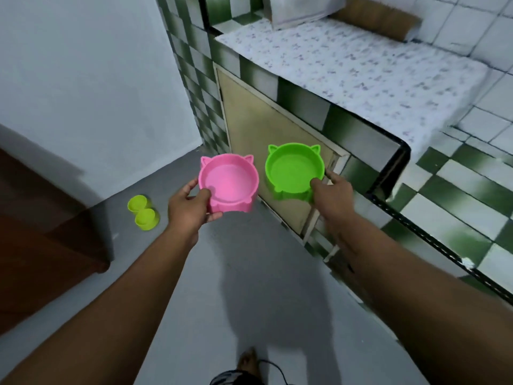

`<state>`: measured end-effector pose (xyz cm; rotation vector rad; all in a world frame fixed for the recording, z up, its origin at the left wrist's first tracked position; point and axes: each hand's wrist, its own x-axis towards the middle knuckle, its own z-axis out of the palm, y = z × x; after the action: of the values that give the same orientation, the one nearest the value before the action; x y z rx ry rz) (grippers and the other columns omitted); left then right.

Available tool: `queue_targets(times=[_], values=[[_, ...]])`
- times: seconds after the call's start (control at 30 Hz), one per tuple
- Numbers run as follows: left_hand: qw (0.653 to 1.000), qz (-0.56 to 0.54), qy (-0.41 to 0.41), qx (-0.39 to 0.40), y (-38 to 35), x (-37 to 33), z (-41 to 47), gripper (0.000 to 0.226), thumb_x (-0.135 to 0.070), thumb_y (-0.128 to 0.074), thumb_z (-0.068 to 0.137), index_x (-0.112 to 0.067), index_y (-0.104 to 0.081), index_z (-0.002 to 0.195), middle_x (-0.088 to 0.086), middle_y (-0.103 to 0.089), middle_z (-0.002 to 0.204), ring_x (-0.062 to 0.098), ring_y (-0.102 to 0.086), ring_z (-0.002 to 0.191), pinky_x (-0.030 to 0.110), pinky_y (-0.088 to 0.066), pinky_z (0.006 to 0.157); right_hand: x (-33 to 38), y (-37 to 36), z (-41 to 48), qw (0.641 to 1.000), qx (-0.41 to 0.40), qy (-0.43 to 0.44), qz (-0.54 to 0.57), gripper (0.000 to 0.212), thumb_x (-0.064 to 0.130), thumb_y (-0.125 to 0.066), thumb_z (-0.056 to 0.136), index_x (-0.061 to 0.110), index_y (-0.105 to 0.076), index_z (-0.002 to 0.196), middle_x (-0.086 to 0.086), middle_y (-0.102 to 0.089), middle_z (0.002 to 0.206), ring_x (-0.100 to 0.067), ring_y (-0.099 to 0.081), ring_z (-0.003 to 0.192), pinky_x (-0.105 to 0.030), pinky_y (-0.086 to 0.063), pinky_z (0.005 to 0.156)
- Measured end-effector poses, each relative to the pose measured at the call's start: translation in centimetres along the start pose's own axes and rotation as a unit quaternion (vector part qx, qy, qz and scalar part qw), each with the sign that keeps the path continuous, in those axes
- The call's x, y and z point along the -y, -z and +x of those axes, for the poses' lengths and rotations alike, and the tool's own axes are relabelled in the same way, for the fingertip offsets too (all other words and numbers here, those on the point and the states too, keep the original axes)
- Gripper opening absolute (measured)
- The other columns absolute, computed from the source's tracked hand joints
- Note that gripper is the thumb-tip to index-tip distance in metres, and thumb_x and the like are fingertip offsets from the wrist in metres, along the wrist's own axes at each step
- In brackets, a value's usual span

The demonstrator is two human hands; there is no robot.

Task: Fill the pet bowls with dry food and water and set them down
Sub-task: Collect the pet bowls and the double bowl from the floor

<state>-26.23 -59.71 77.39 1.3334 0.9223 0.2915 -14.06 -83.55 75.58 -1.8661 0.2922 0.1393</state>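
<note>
Lime double bowl [143,212] on the floor at 9 o'clock, left hand [188,207] grips pink cat-ear bowl [229,186] at its 7 o'clock rim, thumb inside, fingers curled beneath; right hand [333,193] pinches green cat-ear bowl [294,169] at 4 o'clock, both midair.

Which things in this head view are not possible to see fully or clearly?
All in the head view:
1. Fingers of the left hand under the pink bowl, and of the right hand behind the green bowl: mostly hidden by the bowls.
2. White item: cut off by the top edge.
3. Brown object beside it: too blurred to identify.
4. Yellow-green double bowl: too small to tell what it holds.
</note>
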Motion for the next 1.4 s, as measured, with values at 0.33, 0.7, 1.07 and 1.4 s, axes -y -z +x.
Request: queue_targets(times=[0.33,0.7,1.07,1.4], values=[[0.998,0.021,-0.005,0.052,-11.8,3.4,-12.5,0.058,-0.009,-0.066,0.098,-0.021,-0.047,0.152,0.016,-0.073,0.106,0.028,-0.077,0.080,0.041,-0.065,0.069,-5.1,19.5,-1.2,0.998,-0.052,0.015,-0.008,0.066,0.038,-0.061,0.068,0.022,-0.064,0.132,-0.007,-0.071,0.114,-0.028,-0.068,0.104,-0.048,-0.056,0.093],[0.978,0.078,0.001,0.191,-31.2,9.1,-23.3,0.056,-0.006,-0.060,0.098,-0.020,-0.049,0.151,0.018,-0.068,0.116,0.032,-0.076,0.082,0.039,-0.065,0.061,-14.0,42.4,-2.6,0.978,-0.193,-0.073,0.033,0.052,0.026,-0.066,0.077,0.024,-0.066,0.129,-0.005,-0.072,0.077,-0.027,-0.069,0.074,-0.042,-0.060,0.079],[0.911,0.178,0.015,0.371,-48.5,14.0,-30.1,0.058,-0.002,-0.060,0.097,-0.022,-0.049,0.150,0.011,-0.063,0.123,0.031,-0.075,0.085,0.035,-0.064,0.059,-21.0,56.7,-3.1,0.905,-0.382,-0.168,0.078,0.062,0.038,-0.062,0.067,0.028,-0.065,0.128,-0.008,-0.075,0.104,-0.028,-0.072,0.090,-0.047,-0.060,0.084],[0.882,0.242,0.019,0.405,-58.3,20.2,-35.3,0.061,-0.004,-0.062,0.097,-0.023,-0.047,0.152,0.018,-0.054,0.147,0.027,-0.076,0.083,0.036,-0.065,0.063,-30.6,66.2,-2.2,0.867,-0.439,-0.225,0.062,0.077,0.049,-0.057,0.056,0.027,-0.065,0.129,-0.009,-0.074,0.108,-0.032,-0.071,0.094,-0.050,-0.059,0.087]])
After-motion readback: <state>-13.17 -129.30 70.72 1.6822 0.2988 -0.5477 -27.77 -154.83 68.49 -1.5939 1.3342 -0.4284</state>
